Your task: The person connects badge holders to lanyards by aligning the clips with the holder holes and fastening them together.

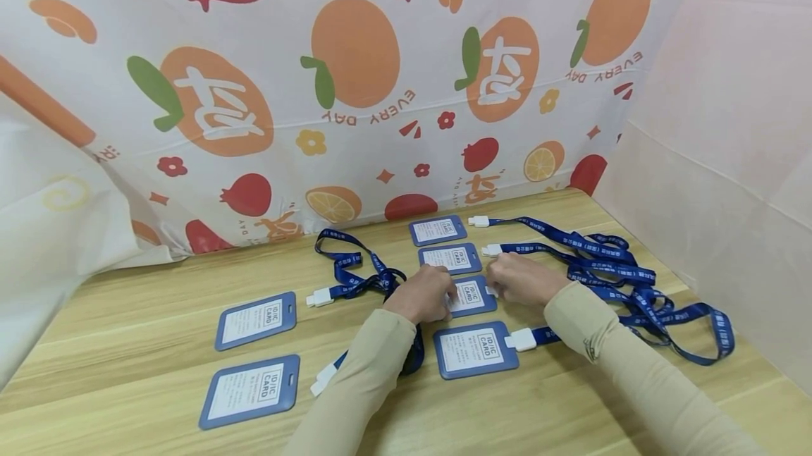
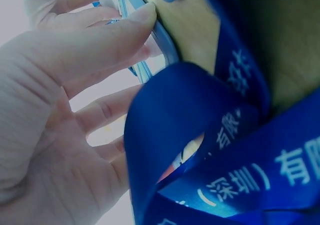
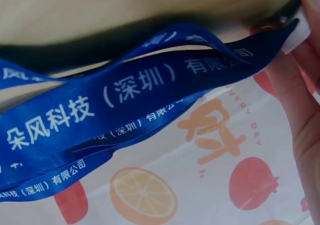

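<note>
In the head view my left hand [image 1: 425, 294] pinches the left edge of a blue-framed ID card holder [image 1: 474, 295], third from the back in the right-hand column. The left wrist view shows thumb and fingers at the rim of this card holder [image 2: 164, 42], beside loose lanyard loops [image 2: 170, 110]. My right hand [image 1: 526, 278] pinches the white plastic clip [image 3: 298, 32] of a blue lanyard [image 3: 145, 80] at the holder's slotted right end. Whether clip and slot are joined is hidden by the fingers. A nearer card holder [image 1: 472, 352] has a white clip [image 1: 521, 340] at its slot.
Two more card holders [image 1: 438, 229] [image 1: 452, 259] lie behind, with lanyard clips [image 1: 478, 221] [image 1: 492, 250] apart from them. Two others [image 1: 256, 321] [image 1: 250, 391] lie left. Lanyards pile up on the right [image 1: 666, 315] and near the left forearm [image 1: 364, 280]. A fruit-print cloth [image 1: 393, 153] hangs behind the wooden table [image 1: 158, 294].
</note>
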Demonstrator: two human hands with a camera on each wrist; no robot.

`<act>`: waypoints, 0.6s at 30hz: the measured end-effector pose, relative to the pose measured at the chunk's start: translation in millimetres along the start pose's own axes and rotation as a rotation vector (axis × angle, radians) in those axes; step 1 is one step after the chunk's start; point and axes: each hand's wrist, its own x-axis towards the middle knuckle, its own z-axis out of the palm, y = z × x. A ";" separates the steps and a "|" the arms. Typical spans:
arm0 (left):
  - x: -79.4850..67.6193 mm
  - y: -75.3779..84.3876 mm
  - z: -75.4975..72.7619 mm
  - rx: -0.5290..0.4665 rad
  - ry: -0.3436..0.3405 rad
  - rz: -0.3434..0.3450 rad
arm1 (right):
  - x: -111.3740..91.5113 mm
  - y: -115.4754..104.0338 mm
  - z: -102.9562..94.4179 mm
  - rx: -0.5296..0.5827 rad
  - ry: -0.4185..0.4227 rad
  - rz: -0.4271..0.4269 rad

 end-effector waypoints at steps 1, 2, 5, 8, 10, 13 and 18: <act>-0.2 0.2 -0.1 0.001 -0.001 -0.001 | 0.1 -0.5 -0.5 0.003 -0.001 0.002; -0.4 0.4 -0.3 0.001 -0.001 -0.003 | 0.2 -1.0 -0.9 0.007 -0.002 0.002; -0.3 1.1 -0.7 0.002 -0.002 -0.009 | 0.1 -2.0 -2.2 0.012 -0.001 0.007; 0.1 1.3 -0.4 0.001 -0.004 -0.014 | -0.3 -2.3 -2.4 0.011 -0.003 0.015; 0.3 1.5 -0.4 -0.001 -0.005 -0.015 | -0.4 -2.4 -2.1 0.006 -0.004 0.022; 0.2 1.4 -0.2 -0.009 -0.008 -0.021 | -0.8 -3.3 -1.4 0.001 -0.007 0.034; 0.2 1.5 0.1 -0.014 -0.012 -0.032 | -1.2 -3.1 -0.1 -0.006 -0.005 0.041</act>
